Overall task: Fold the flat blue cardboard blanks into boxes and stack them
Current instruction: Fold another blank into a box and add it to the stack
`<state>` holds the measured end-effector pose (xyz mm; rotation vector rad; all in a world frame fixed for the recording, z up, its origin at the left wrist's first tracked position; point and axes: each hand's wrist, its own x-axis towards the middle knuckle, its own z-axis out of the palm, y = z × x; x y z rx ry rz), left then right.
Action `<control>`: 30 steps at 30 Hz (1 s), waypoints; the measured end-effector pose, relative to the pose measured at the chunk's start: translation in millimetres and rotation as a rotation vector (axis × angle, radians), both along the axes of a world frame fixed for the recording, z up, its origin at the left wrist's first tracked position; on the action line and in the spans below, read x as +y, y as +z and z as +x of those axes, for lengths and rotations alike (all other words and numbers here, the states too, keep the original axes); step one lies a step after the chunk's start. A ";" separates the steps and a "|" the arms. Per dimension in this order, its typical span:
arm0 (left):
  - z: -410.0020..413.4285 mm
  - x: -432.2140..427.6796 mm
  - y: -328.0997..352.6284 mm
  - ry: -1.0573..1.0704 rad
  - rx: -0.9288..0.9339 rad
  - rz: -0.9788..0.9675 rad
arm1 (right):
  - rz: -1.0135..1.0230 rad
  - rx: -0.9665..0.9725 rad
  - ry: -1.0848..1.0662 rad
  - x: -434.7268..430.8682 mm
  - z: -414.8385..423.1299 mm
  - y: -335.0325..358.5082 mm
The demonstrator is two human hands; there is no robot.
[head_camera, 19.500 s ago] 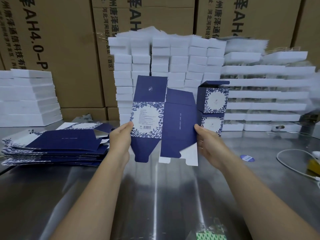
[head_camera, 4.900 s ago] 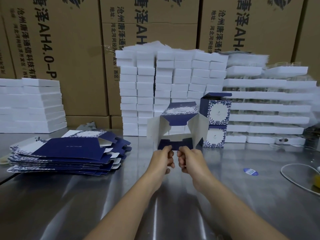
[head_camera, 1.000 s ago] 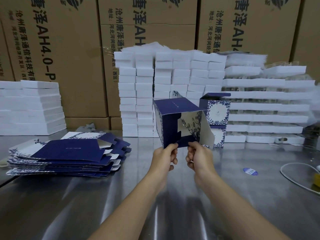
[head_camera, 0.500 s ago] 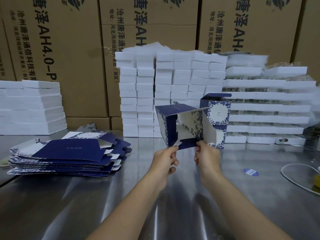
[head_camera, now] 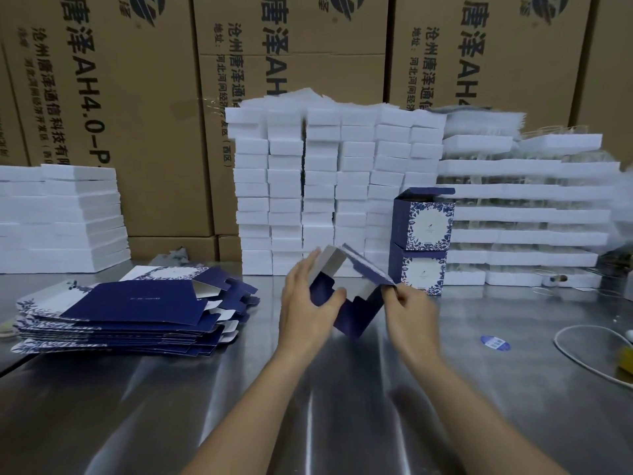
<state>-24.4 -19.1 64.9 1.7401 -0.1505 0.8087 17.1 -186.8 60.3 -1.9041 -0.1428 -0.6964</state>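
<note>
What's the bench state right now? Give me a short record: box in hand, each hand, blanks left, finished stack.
box in work: half-folded box, tilted, end flaps not yet closed
left hand: left hand grips the box's left side, thumb on a blue flap
right hand: right hand pinches a flap edge on the box's right
supply: pile of flat blanks on the table, to the left
finished: two finished boxes stacked behind the hands, top lid ajar

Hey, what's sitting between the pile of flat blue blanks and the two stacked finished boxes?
In the head view, only the half-folded box, held by the left hand and right hand, over bare steel table.
</note>
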 end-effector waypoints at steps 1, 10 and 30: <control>1.1 -0.8 -2.4 -0.050 0.022 0.010 | -0.019 0.006 -0.003 0.1 -0.1 -1.3; 1.6 -6.4 -6.8 -0.048 0.116 -0.068 | -0.087 0.025 0.001 -7.2 -1.8 -2.1; 1.5 16.1 3.1 -0.106 0.198 -1.212 | 0.029 -0.091 0.259 25.3 -14.4 -5.6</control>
